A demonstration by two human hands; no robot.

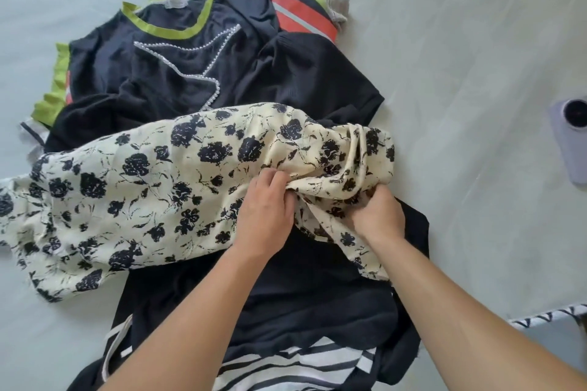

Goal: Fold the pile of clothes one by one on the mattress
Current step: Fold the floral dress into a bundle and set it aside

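Lying beside clothes pile point(222, 73): purple phone point(571, 140).

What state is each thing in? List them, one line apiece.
Floral garment: unfolded, bunched at its right end, lying across the pile.
Left hand: grip closed on the floral garment.
Right hand: grip closed on the floral garment.
Black top with pearl trim: unfolded, crumpled, partly under the floral garment.
Striped garment: unfolded, mostly covered by black cloth and arms.
Phone: lying on the mattress, camera side up.
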